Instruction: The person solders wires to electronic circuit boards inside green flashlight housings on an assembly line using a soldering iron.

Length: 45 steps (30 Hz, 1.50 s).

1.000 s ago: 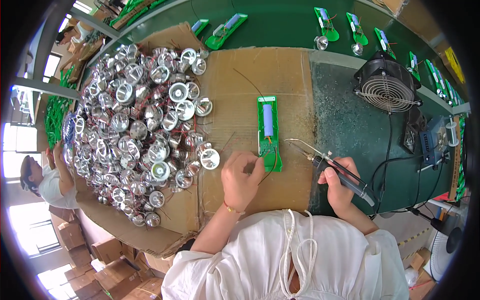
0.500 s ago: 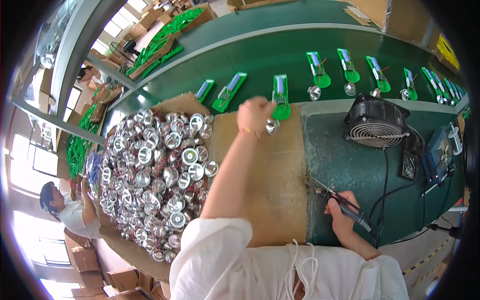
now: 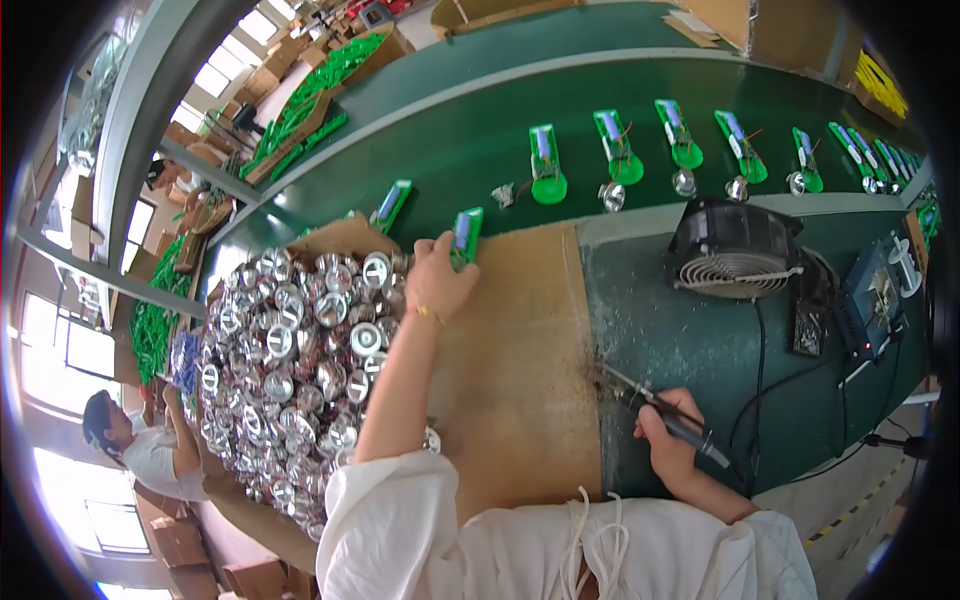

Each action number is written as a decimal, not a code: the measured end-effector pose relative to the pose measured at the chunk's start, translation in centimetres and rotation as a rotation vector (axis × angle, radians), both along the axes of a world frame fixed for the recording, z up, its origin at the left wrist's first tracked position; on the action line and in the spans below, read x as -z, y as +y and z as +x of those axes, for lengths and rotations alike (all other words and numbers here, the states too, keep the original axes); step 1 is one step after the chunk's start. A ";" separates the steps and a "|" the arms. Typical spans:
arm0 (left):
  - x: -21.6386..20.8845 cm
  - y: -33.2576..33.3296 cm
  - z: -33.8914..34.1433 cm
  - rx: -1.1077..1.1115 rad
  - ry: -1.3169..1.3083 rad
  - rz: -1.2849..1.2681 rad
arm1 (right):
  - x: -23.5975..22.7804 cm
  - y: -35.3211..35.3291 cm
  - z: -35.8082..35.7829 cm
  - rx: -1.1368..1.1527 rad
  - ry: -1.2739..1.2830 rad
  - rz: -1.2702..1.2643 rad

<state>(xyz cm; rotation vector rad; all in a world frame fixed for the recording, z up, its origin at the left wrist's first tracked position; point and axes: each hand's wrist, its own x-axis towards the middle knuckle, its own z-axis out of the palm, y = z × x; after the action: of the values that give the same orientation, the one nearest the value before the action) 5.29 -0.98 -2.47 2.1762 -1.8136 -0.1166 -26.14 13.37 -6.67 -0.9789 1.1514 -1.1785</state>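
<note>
My left hand [image 3: 440, 281] is closed on the near end of a green plastic casing [image 3: 467, 236] with a bluish cylindrical cell in it. This casing is over the far edge of the brown work board [image 3: 510, 350]. In my right hand [image 3: 670, 432] is a soldering iron [image 3: 683, 426], its tip pointing left at the board's right edge. To the left of my left arm lies a heap of shiny lamp reflectors [image 3: 290, 375] in an opened carton. Another casing [image 3: 547, 168] rests beyond the board, with a reflector [image 3: 503, 195] at its left.
Several more green casings with reflectors [image 3: 684, 182] line the belt to the right. A black fan [image 3: 738, 250] stands right of the board, near a blue soldering station [image 3: 868, 305] with cables. Co-workers sit at the left, one in white [image 3: 150, 450].
My left hand has left the casing near the middle and moved left and nearer, taking hold of another one. The middle casing now lies farther off on the belt with its reflector.
</note>
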 end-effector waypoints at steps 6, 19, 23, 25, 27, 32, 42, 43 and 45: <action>-0.1 13.5 -8.9 -0.076 0.144 -0.071 | -0.8 -0.6 0.4 0.045 0.004 -0.078; 0.7 20.4 -3.3 -0.038 -0.129 -0.218 | -1.4 1.8 0.9 -0.008 0.087 -0.214; -0.8 20.9 -5.0 -0.080 0.387 -0.124 | -1.9 2.8 0.6 -0.076 0.035 -0.223; -0.7 21.6 -6.3 -0.093 0.660 -0.059 | -2.4 3.6 0.9 -0.166 0.039 -0.181; 0.7 22.1 -7.2 -0.126 0.788 -0.049 | -1.7 3.7 1.3 -0.269 0.120 -0.338; 1.7 21.9 -8.0 -0.142 0.827 -0.067 | -1.4 3.8 2.9 -0.233 0.137 -0.274; 1.5 21.4 -8.1 -0.104 0.743 -0.090 | -1.1 3.7 3.5 -0.300 0.122 -0.214; 1.6 21.4 -8.1 -0.111 0.755 -0.084 | -1.1 3.7 3.6 -0.302 0.121 -0.212; 1.5 21.3 -8.0 -0.117 0.768 -0.078 | -1.3 3.6 3.8 -0.260 0.079 -0.166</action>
<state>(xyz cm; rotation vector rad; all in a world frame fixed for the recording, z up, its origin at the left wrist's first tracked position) -2.75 20.29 -4.00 1.8052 -1.2239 -0.7278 -22.32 17.00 -5.32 -1.2711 0.9639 -1.0436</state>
